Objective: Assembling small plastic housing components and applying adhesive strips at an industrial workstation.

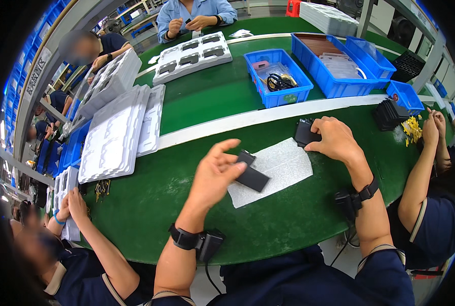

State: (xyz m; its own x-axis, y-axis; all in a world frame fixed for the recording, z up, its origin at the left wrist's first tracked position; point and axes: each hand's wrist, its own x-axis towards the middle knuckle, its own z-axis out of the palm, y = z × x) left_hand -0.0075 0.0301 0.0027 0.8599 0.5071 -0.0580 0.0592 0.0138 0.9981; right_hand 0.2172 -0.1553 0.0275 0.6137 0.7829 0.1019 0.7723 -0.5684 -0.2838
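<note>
- Left hand (214, 173): fingers spread, thumb + fingertips pinching one end of a flat black rectangular plastic part (251, 176); the part lies tilted, low over the near-left corner of a white foam sheet (278, 168). Can't tell if it touches the sheet.
- Right hand (335, 138): curled onto a second small black boxy part (306, 133) at the sheet's far-right corner; grip closed on it, but whether it's lifted or resting on the desk is unclear.
- Hands well apart, each w/ its own piece; the two pieces aren't joined.
- Judgement on progress: looks early/mid in one unit. Both pieces picked up, mating or laying down not yet done. No finished unit visible on the sheet.
- Supply: stack of black parts (390, 113) plus a heap of small yellow bits (412, 130) to the right, near a co-worker's hands (434, 127), so plenty left to process, I'd say.
- White moulded trays (114, 137) on the left look unfilled in most pockets; another tray (192, 55) further back holds dark items in its pockets.
- Blue plastic bins (334, 76) sit beyond the white stripe on the green desk (151, 204).
- Another co-worker at lower left, hands (72, 204) near a tray edge; separate from this work.
</note>
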